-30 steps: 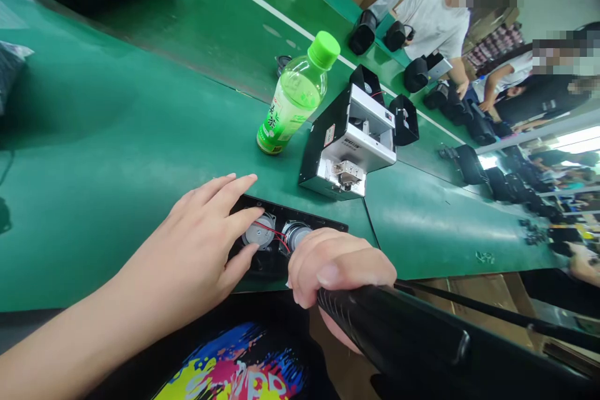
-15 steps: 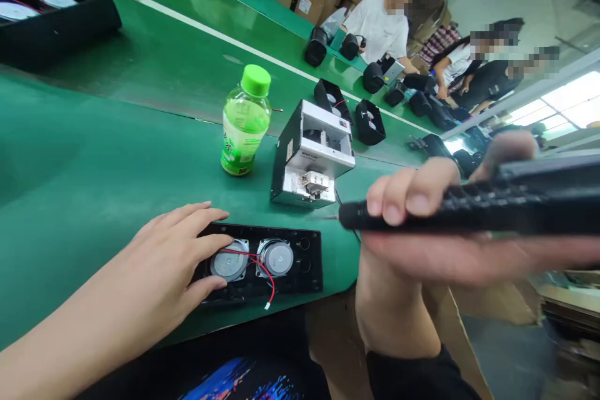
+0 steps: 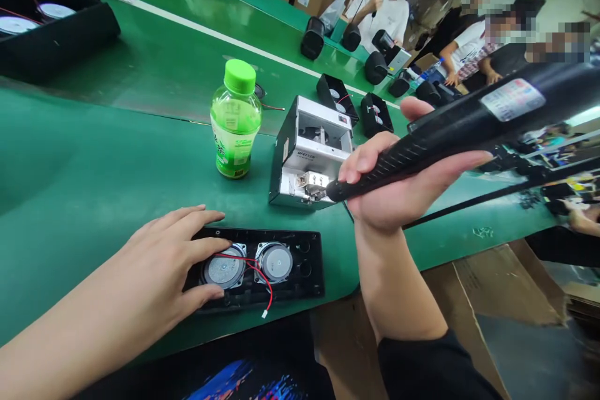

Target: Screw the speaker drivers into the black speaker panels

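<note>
A black speaker panel (image 3: pixel 310 290) lies near the table's front edge, bearing two round speakers, the right one (image 3: pixel 275 262) fully visible, and red wires ending in a white plug (image 3: pixel 265 314). My left hand (image 3: pixel 178 262) rests over the panel's left end, fingers apart, thumb and forefinger at the left speaker (image 3: pixel 225 267). My right hand (image 3: pixel 394 187) grips a black electric screwdriver (image 3: pixel 450 119), tilted with its tip toward the lower left. That tip is at the front of a silver and black screw feeder (image 3: pixel 285 150), where contact cannot be made out.
A green-capped bottle (image 3: pixel 237 122) stands left of the feeder. Black housings with speakers (image 3: pixel 84 31) lie back left and behind the feeder. Across the green table (image 3: pixel 117 156) are people and black speaker units. An open cardboard box (image 3: pixel 510 281) is at the right.
My right hand has brought the screwdriver from beside the feeder to its front, tilting the tool's rear end up. My left hand has stayed on the panel. The view has shifted slightly.
</note>
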The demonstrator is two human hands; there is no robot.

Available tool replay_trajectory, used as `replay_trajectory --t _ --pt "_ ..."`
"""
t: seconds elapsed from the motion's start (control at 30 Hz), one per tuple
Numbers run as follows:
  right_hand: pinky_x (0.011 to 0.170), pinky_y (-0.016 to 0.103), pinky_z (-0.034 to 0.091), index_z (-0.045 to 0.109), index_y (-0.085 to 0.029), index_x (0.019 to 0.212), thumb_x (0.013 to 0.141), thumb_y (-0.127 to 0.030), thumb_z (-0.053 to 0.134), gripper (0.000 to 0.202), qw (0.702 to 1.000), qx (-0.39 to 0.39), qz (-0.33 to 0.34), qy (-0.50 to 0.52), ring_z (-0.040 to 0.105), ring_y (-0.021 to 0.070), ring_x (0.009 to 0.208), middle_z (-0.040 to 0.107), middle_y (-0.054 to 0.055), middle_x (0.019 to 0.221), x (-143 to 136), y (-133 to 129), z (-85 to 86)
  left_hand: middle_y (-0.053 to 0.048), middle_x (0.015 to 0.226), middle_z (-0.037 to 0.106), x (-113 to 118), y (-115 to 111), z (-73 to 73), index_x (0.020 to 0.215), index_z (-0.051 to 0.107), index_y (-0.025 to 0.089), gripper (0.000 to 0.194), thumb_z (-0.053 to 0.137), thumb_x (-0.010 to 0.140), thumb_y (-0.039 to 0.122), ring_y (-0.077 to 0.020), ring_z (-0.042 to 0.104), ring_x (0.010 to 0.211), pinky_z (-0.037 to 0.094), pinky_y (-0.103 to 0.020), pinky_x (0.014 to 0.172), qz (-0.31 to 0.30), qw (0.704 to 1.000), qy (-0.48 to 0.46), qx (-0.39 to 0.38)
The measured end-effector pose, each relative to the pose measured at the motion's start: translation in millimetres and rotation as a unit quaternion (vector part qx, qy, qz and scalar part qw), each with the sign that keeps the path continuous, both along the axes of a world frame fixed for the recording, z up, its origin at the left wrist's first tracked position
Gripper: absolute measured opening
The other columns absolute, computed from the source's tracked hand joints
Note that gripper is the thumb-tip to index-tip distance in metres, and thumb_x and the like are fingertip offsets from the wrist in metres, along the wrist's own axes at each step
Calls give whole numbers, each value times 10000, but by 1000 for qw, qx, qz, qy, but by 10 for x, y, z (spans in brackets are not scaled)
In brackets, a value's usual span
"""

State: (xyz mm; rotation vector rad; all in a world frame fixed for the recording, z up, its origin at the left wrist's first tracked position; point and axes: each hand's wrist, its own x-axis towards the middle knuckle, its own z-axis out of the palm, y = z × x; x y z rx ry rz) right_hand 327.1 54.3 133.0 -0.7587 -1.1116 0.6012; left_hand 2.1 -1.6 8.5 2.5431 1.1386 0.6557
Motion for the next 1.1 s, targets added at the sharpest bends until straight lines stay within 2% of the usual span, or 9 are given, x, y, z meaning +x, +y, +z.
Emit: replay_trajectory --t 0.1,0.2,0.3,0.37,0.47,0.63,0.77,0.97,1.1 --pt "456 329 513 834 -348 1317 1066 -894 832 601 996 -70 59 12 582 180 468 677 -81 655 18 -216 158 -151 1611 826 4 -2 10 1318 905 360 317 847 1020 455 -514 821 1437 730 -746 1143 -12 999 22 26" --pt "542 369 629 849 -350 1223 1107 -793 862 457 993 -74 86 20 691 195 551 749 -58 724 -64 -431 320 -153 1590 828 0 -3 5 1308 909 371 311 836 1021 467 -509 814 1440 731 -725 1131 -8 999 32 35" --pt "563 394 657 785 -339 1197 1115 -743 882 424 983 -117 141 28 715 206 547 766 -59 725 -233 -536 378 -148 1545 845 2 5 20 1293 921 384 298 779 1065 512 -491 831 1401 734 -710 1111 -10 999 32 30" --pt "529 381 634 730 -341 1196 1075 -825 880 522 971 -145 191 26 675 201 501 754 -79 680 -356 -536 316 -145 1520 856 16 12 48 1285 930 383 320 710 1127 553 -475 843 1371 740 -688 1093 -15 999 27 27" --pt "494 363 613 697 -353 1163 1032 -975 795 642 965 -129 230 11 631 193 464 714 -103 631 -501 -472 121 -151 1479 866 58 14 104 1248 943 370 477 572 1214 669 -451 857 1304 751 -642 1044 -12 999 14 32" --pt "466 348 584 664 -363 1194 1096 -980 691 625 963 -98 249 -4 619 182 443 657 -120 633 -599 -389 -126 -144 1404 872 107 -11 147 1240 940 361 663 454 1237 812 -412 866 1217 751 -589 987 -8 1000 -8 20" --pt "484 336 601 663 -357 1203 1127 -965 652 613 964 -96 248 -10 631 175 462 662 -116 643 -609 -383 -161 -156 1425 864 106 -37 140 1233 949 351 572 520 1236 730 -435 849 1274 746 -601 1016 -4 1000 -5 10" --pt "475 319 592 669 -369 1144 1068 -1012 681 648 967 -108 232 -6 626 160 437 658 -121 614 -654 -386 -145 -187 1395 859 116 -52 161 1226 950 306 661 445 1261 731 -433 853 1223 767 -606 958 -7 1000 2 25" --pt "488 343 587 649 -379 1169 1116 -994 624 618 966 -101 234 -38 655 179 463 664 -111 624 -636 -412 -160 -153 1389 869 102 -33 164 1241 944 338 549 526 1246 694 -411 864 1218 757 -594 996 -8 1000 -2 3"
